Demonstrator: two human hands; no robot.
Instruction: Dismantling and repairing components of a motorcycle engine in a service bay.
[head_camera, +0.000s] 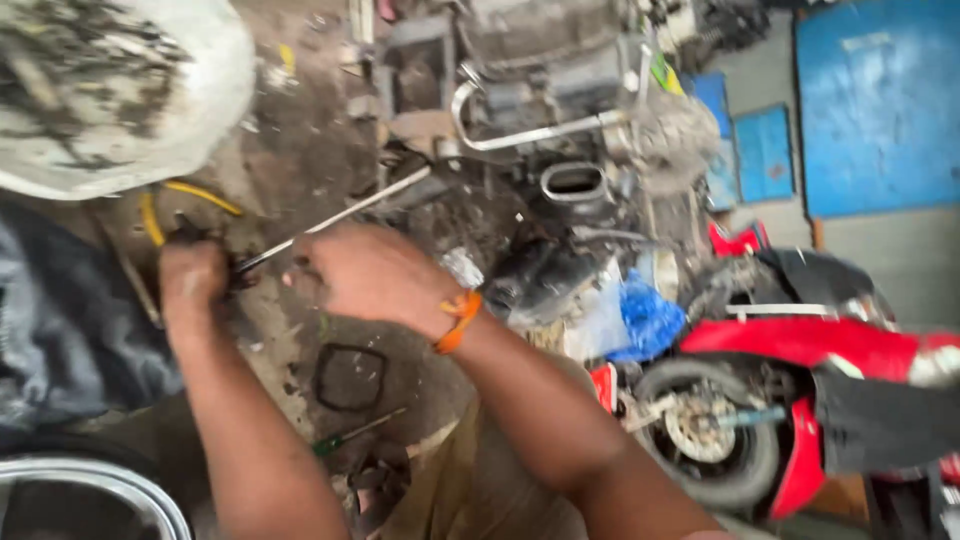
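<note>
My left hand (192, 285) is closed around the dark end of a long thin metal rod (345, 212) that slants up to the right over the dirty floor. My right hand (372, 272), with an orange band at the wrist, is curled over the same rod just to the right of the left hand. Yellow-handled pliers (165, 205) lie right behind my left hand. The frame is blurred, so the exact grip of the fingers is hard to read.
A red scooter (800, 370) with its front wheel stands at the right. Engine parts and a bent metal pipe (530, 130) lie ahead. A black gasket (350, 377), a green-handled screwdriver (345, 435), a blue cloth (650, 320) and a white sack (110, 90) surround me.
</note>
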